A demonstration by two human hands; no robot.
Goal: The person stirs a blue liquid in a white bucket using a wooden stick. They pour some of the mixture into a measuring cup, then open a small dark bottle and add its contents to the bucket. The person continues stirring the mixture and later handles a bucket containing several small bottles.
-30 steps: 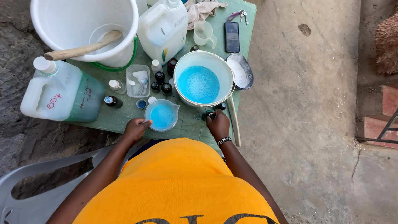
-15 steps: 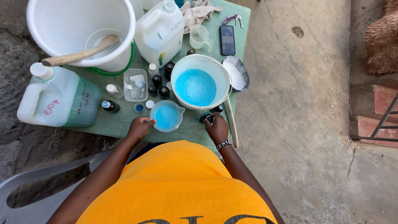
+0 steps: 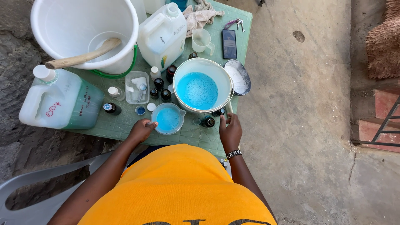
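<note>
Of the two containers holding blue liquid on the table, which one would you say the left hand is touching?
The left hand touches the small clear measuring jug, nearest the table's front edge. The other, the larger white bowl, stands behind it, untouched by that hand.

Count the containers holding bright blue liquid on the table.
2. A small clear jug at the table's near edge, touched by the left hand, and a larger white bowl right behind it, by the right hand. Closed bottles could hide more.

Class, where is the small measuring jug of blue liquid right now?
Head view: the small jug stands at the green table's near edge, against the left hand, just left of the blue-filled bowl.
</note>
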